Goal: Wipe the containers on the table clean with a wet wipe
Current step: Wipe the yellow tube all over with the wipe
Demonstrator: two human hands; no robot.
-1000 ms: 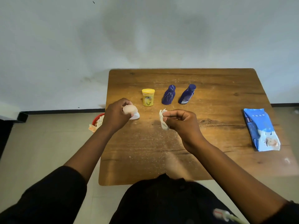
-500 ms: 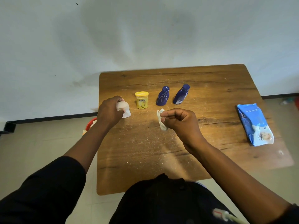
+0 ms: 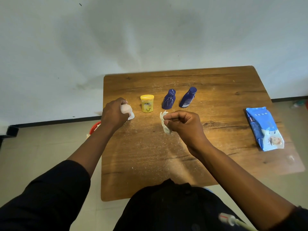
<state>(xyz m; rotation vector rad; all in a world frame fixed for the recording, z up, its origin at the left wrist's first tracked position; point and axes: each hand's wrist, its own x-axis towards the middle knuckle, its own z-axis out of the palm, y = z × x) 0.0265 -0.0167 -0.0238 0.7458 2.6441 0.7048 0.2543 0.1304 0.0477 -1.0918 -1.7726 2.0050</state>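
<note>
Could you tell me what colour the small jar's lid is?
Yellow, like the small jar itself; head view.

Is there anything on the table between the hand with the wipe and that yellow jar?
Nothing visible. The right hand pinches the wipe just short of the yellow jar, with only bare, dusty table between. The blue bottles stand off to the jar's right.

Containers and wipe, as I see them

White bottle [image 3: 126, 110] gripped far-left; yellow jar [image 3: 147, 103], two blue bottles [image 3: 168, 99] [image 3: 188, 97] upright; crumpled wet wipe [image 3: 165, 122] pinched centre.
</note>
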